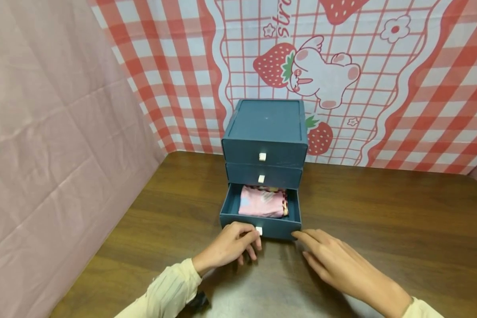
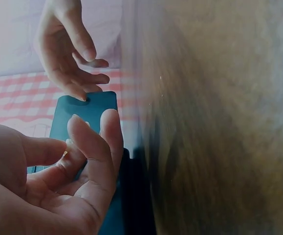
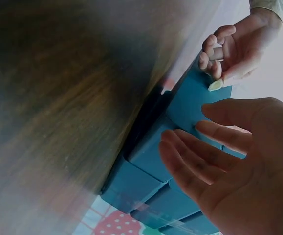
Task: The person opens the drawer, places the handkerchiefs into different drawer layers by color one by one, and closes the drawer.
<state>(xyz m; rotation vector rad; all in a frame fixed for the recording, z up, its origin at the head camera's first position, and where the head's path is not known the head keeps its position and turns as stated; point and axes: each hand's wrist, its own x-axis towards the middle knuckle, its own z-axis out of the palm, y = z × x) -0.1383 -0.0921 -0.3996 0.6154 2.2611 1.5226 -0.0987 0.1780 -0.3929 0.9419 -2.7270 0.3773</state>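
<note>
A small dark-blue chest of three drawers (image 1: 264, 128) stands on the wooden table. Its bottom drawer (image 1: 278, 226) is pulled out, and a folded pink cloth (image 1: 262, 202) lies inside. My left hand (image 1: 254, 236) is at the drawer's front, its curled thumb and fingers pinching the small white knob (image 1: 259, 230). My right hand (image 1: 302, 243) lies flat with straight fingers, the tips touching the drawer's front right corner. The right wrist view shows the right hand (image 3: 205, 142) spread before the blue front (image 3: 185, 107), with the left hand (image 3: 219, 58) at the knob (image 3: 214, 85).
The two upper drawers are shut, each with a white knob (image 1: 262, 156). A pink cloth wall (image 1: 55, 154) closes the left side, and a red-checked strawberry backdrop (image 1: 342, 79) stands right behind the chest. Bare brown tabletop (image 1: 381, 229) spreads on both sides.
</note>
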